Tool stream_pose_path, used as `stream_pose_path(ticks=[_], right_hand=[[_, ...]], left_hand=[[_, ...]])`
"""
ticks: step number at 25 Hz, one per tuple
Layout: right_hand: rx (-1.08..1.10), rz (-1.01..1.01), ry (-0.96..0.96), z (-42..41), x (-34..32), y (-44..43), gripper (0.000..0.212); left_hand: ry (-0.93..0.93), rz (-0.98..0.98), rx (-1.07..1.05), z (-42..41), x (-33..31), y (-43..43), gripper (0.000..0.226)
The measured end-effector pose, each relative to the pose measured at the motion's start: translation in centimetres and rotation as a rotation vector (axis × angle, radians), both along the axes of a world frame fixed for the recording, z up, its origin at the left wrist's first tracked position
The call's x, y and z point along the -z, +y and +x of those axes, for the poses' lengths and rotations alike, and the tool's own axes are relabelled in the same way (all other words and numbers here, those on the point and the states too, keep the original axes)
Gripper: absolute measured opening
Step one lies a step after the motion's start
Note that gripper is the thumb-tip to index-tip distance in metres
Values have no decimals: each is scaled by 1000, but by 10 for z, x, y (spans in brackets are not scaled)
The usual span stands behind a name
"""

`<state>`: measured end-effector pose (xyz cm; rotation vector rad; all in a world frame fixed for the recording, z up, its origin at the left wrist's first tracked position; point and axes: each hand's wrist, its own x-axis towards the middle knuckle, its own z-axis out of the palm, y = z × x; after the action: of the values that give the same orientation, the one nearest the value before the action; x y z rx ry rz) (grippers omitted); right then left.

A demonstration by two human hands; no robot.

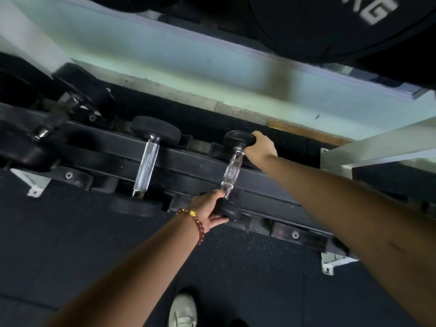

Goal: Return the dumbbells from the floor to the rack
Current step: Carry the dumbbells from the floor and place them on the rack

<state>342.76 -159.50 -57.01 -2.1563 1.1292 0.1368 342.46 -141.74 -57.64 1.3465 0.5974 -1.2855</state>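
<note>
Seemingly a gym: dumbbell rack (188,166), rubber floor (70,244), KG-marked plate (330,31).

On the rack (188,161), a neighbouring dumbbell (147,161) stands close left of the held dumbbell (232,171); rightward, bare cradles (297,235) leave room before a white frame (377,147).

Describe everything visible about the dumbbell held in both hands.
The small dumbbell has a shiny knurled metal handle and two black, rubbery-looking round heads. It sits crosswise over the dark rack, to the right of a larger dumbbell. The left hand grips its near head and the right hand its far head.
</note>
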Motion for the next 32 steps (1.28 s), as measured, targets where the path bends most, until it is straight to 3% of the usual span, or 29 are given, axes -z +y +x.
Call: stream_pose_path(ticks=[4,6,10,14,18,22,25,30,32], right_hand=[[-155,15,38,-9,-2,-2,44],[-248,-26,95,-19,3,1,48],[-175,-46,63,-43,13,2,46],[-199,-73,53,-39,13,1,42],[-279,-79,127,-29,11,-1,50],[-215,-18,19,-35,8,1,53],[-173,-92,5,-47,13,10,49],[-208,-170,-54,-55,20,11,46],[-239,-166,-63,-54,21,8,47]], left_hand=[[3,31,-3,-7,1,3,11],[-2,3,-34,-15,8,14,24],[-33,-133,-81,-42,23,32,30],[7,-156,-142,-38,36,38,56],[27,-75,-140,-34,34,39,33],[-16,-42,-67,-35,33,38,44],[-67,-19,-36,-35,36,35,57],[10,-70,-140,-40,36,25,51],[-37,-48,-128,-41,42,24,47]])
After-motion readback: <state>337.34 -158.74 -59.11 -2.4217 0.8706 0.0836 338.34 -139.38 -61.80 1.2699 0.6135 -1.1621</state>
